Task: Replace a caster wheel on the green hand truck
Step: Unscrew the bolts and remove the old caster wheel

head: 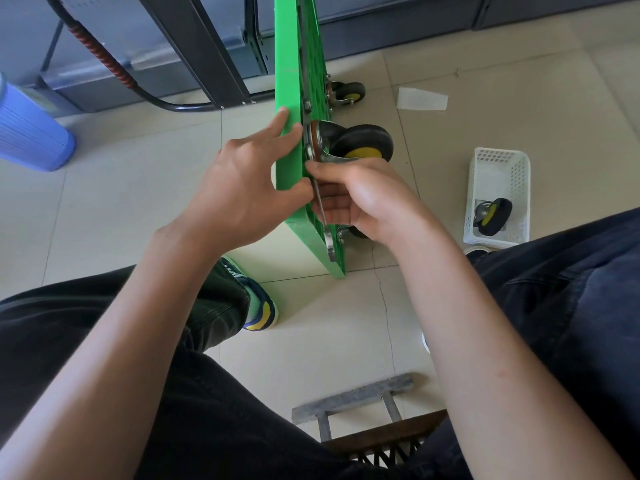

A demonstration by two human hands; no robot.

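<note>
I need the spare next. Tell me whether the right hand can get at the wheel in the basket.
Probably yes: the basket is open-topped beside the right hand, nothing over the wheel. But that hand holds a tool now.

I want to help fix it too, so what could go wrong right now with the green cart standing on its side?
The green hand truck stands on its edge, steadied only by the left hand; if that slips, it could tip over.

The right hand has its fingers right at the caster wheel's metal plate, so they might get pinched.

Small fasteners could drop and roll away on the tiled floor, away from the white basket.
</note>
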